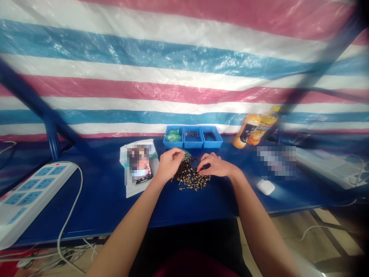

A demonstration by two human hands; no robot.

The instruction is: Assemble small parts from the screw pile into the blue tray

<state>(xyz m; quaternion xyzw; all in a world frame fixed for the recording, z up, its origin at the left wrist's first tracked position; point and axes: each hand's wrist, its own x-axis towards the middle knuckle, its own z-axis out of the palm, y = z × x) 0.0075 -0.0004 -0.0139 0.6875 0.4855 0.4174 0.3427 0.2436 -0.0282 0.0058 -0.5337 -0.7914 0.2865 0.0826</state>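
A heap of small brass-and-dark metal pieces that look like screws (196, 181) lies on the blue table between my hands. My left hand (170, 164) is at the heap's left edge, thumb and fingers pinched together. Beside its fingertips shows a bit of green material (187, 155); whether the hand grips it I cannot tell. On the right, my right hand (215, 164) reaches over the heap with fingertips closed down at its edge. Anything between those fingertips is too small to name. Behind the heap stand three joined blue bins (193, 144).
The left bin holds a green plastic bag (173, 135); the others hold small dark parts. A phone (142, 179) lies on white packaging at left, near a power strip (37, 192). At right are two drink bottles (246, 130) and a white case (265, 187). A striped sheet hangs behind.
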